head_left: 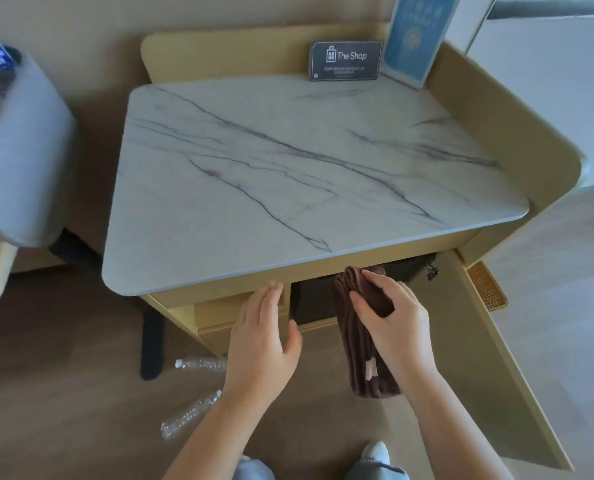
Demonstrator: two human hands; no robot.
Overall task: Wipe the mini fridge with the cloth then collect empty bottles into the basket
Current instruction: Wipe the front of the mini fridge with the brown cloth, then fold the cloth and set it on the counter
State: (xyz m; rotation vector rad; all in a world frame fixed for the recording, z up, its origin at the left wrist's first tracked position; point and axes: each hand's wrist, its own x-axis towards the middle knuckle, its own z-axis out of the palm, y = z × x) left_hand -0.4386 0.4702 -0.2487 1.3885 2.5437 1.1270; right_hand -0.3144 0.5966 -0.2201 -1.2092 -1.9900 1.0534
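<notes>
My right hand (391, 320) grips a brown ribbed cloth (356, 341) in front of the black mini fridge (311, 301), which sits in the cabinet under the marble top; the cloth's tail hangs down. To the left of the fridge, my left hand (262, 337) is held open with straight fingers against the cabinet's divider. Two clear empty plastic bottles lie on the floor at the lower left: one (200, 363) by the cabinet's base, the other (188, 415) nearer me. No basket is in view.
The marble top (288, 161) carries a dark "The Shop" card (346, 60) and a blue sign (415, 36) at the back. The cabinet door (489, 358) stands open to the right. A grey chair back (22, 150) is at the left. My feet show at the bottom.
</notes>
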